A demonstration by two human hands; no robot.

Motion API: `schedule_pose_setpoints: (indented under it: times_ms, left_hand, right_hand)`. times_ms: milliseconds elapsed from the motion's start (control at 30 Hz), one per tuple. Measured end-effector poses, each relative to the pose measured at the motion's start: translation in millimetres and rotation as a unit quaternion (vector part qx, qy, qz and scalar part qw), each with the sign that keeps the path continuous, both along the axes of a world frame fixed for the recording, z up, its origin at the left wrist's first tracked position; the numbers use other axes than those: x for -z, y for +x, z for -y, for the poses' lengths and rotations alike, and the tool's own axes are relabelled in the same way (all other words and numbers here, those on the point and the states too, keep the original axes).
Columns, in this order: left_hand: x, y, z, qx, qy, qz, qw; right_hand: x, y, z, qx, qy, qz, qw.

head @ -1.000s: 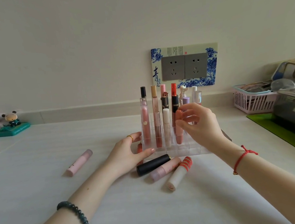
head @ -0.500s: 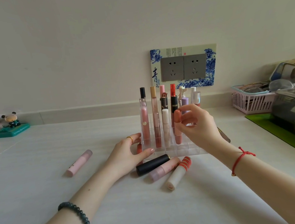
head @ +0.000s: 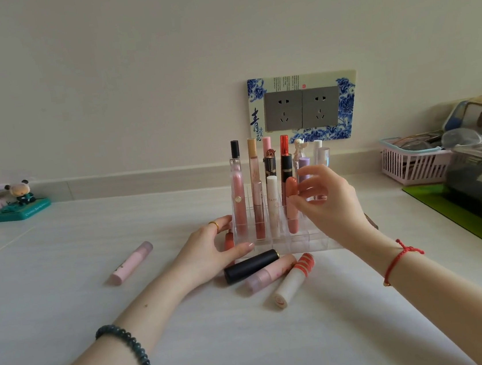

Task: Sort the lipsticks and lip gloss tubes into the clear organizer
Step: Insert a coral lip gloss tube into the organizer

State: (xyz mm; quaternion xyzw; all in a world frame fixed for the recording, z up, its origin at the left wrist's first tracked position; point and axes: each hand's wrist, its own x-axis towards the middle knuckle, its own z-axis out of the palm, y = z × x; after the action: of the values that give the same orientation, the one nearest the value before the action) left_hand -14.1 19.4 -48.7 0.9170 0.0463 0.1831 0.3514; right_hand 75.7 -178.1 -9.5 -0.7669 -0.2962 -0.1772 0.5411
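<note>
4 tubes lie loose on the counter [head: 66, 292]: a pink one [head: 131, 263] well off to the left, and a black tube [head: 251, 266], a pale pink tube [head: 271, 272] and a white tube with a striped orange cap [head: 293, 280] bunched just before the clear organizer [head: 300, 243]. The left hand [head: 209, 253] rests spread against the organizer's left front corner, likely steadying it so it does not slide. The right hand [head: 330, 202] pinches the rounded top of a coral tube [head: 291, 203] standing in a front-row slot, apparently seating it upright. Taller tubes fill the back rows, so shorter ones in front remain visible.
</note>
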Motion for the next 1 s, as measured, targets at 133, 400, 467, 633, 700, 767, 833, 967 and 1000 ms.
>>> schedule_pose_setpoints:
  times_ms: [133, 400, 467, 633, 700, 767, 833, 967, 1000]
  left_hand:
    - [-2.9, -2.0, -3.6, 0.027, 0.007, -0.034, 0.999]
    - [-4.5, -16.0, -24.7, 0.000, 0.064, -0.093, 0.994]
    - [-4.0, -21.5, -29.7, -0.032, 0.064, -0.062, 0.996]
    - [-4.4, -30.3, -38.4, -0.153, 0.105, -0.012, 0.983]
    - [-5.4, -32.9, -43.8, -0.174, 0.082, -0.025, 0.981]
    - [-8.1, -35.3, -47.6, -0.185, 0.028, -0.008, 0.982]
    - [-12.5, -36.2, -49.1, -0.196, -0.017, 0.027, 0.980]
    - [-26.7, -38.9, -44.7, -0.203, -0.151, 0.107, 0.962]
    - [-30.2, -39.8, -41.1, -0.184, -0.200, 0.124, 0.954]
  right_hand:
    - [-11.7, -8.0, 1.9, 0.006, 0.055, 0.028, 0.998]
    - [-27.6, -38.9, -8.6, -0.062, 0.045, 0.103, 0.992]
    - [-27.3, -47.3, -15.9, -0.092, 0.019, 0.104, 0.990]
    - [-22.7, -63.1, -38.5, -0.143, -0.057, 0.098, 0.983]
    - [-19.3, -65.5, -45.5, -0.156, -0.088, 0.086, 0.980]
    - [-14.8, -66.4, -49.9, -0.164, -0.115, 0.073, 0.977]
    - [-11.2, -65.9, -51.4, -0.166, -0.129, 0.060, 0.976]
    - [-10.4, -62.3, -48.5, -0.172, -0.135, 0.003, 0.976]
    - [-11.5, -61.3, -47.2, -0.170, -0.129, -0.016, 0.977]
